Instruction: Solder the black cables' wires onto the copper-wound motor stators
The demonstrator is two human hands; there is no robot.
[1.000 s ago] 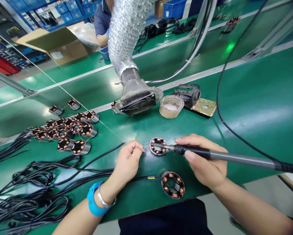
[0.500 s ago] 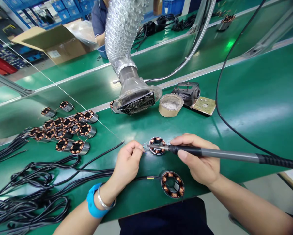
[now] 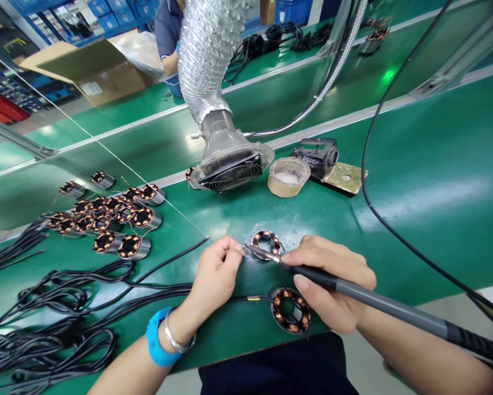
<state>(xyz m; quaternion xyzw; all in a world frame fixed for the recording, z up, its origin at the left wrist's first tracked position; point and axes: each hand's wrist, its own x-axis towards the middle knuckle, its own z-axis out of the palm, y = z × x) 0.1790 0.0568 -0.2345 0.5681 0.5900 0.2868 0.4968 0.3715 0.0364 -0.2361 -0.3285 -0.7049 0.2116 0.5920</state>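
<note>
Two hands at one joint | my left hand [image 3: 213, 274] pinches the solder wire [image 3: 241, 252]; my right hand [image 3: 332, 285] grips the soldering iron [image 3: 353, 293] | risk: hot tip [image 3: 257, 251] burns fingertips beside the stator [image 3: 266, 244], bridging windings.

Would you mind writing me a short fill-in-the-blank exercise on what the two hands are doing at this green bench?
1. The right hand holds a soldering iron whose tip points at the small ____ wound with copper coils.
2. The left hand wears a ____ wristband.
3. Loose black ____ lie on the bench to the left of the left hand.
4. Behind the work, the silver duct ends in a round ____ grille.

Missing words: stator; blue; cables; fan
</note>
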